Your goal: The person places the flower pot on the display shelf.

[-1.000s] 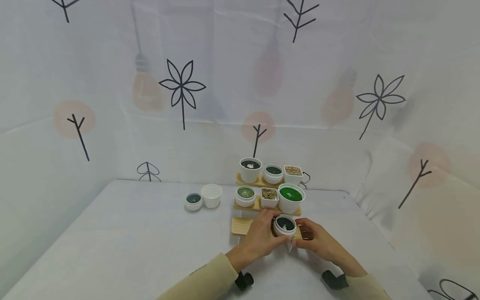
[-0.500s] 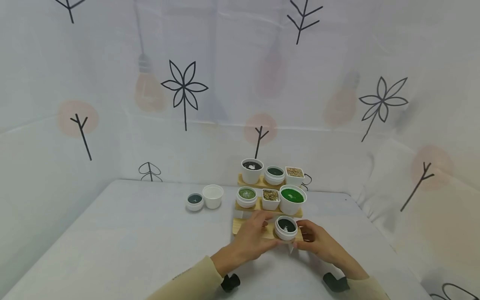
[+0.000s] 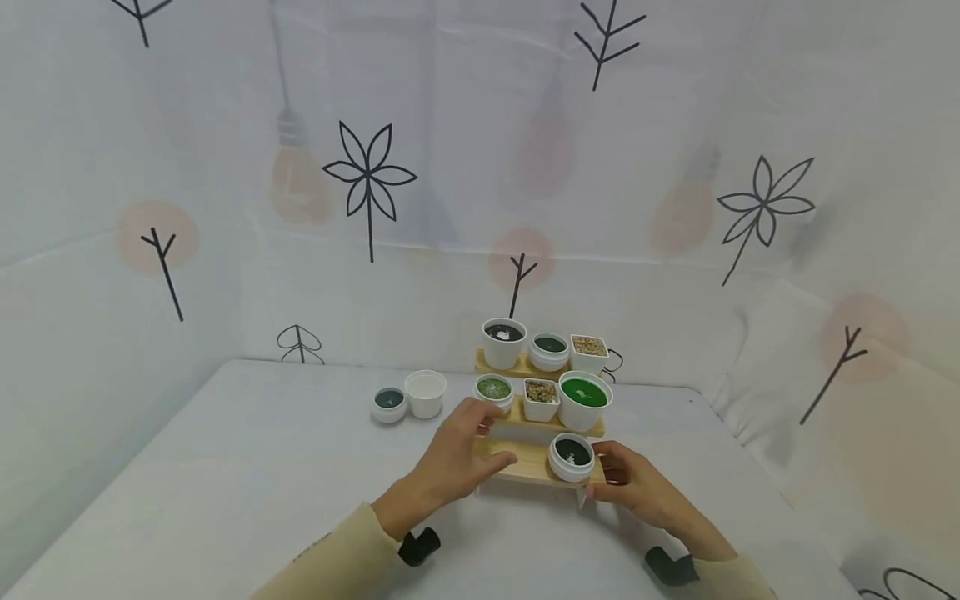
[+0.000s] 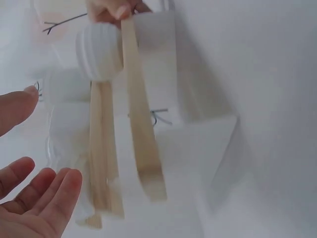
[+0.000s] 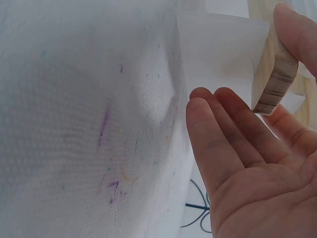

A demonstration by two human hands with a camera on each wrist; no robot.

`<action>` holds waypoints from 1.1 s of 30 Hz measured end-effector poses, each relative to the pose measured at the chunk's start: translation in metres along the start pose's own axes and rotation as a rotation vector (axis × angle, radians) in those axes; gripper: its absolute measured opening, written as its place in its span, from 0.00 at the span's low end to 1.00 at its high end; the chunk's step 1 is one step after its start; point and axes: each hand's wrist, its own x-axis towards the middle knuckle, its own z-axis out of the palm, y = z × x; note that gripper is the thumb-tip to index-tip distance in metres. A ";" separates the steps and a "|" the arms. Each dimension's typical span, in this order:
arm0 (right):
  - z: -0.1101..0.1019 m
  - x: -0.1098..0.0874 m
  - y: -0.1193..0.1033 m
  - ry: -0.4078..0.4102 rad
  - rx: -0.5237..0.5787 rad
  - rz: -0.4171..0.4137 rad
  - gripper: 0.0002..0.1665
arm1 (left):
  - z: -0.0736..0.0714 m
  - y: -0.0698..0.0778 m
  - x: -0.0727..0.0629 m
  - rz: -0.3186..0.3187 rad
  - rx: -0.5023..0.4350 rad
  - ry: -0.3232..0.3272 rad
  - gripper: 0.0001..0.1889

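Note:
A three-tier stepped stand with pale wooden boards [image 3: 517, 460] stands on the table. On the right part of its front board sits a round white jar [image 3: 572, 458] with dark content. My right hand [image 3: 637, 492] holds that board's right end; in the right wrist view the thumb lies on the wooden edge [image 5: 275, 82] and the index finger reaches behind it. My left hand [image 3: 442, 462] is beside the board's left end, fingers apart and holding nothing. The left wrist view shows that hand [image 4: 39, 208] away from the blurred stand.
The middle board bears a green-filled jar [image 3: 494, 387], a square cup of grains [image 3: 540, 400] and a bright green cup [image 3: 582, 402]. Three more containers fill the top board, among them a tall cup [image 3: 502, 346]. Left stand a small dark-filled jar [image 3: 389, 405] and a white cup [image 3: 426, 394].
My left hand has let go of the dark-filled jar and moved left, past the front board's left end. The jar stays on the board. My right hand has kept its place.

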 end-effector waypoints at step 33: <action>0.000 0.000 0.001 0.004 -0.006 0.000 0.37 | -0.084 -0.116 -0.023 -0.293 0.202 0.006 0.31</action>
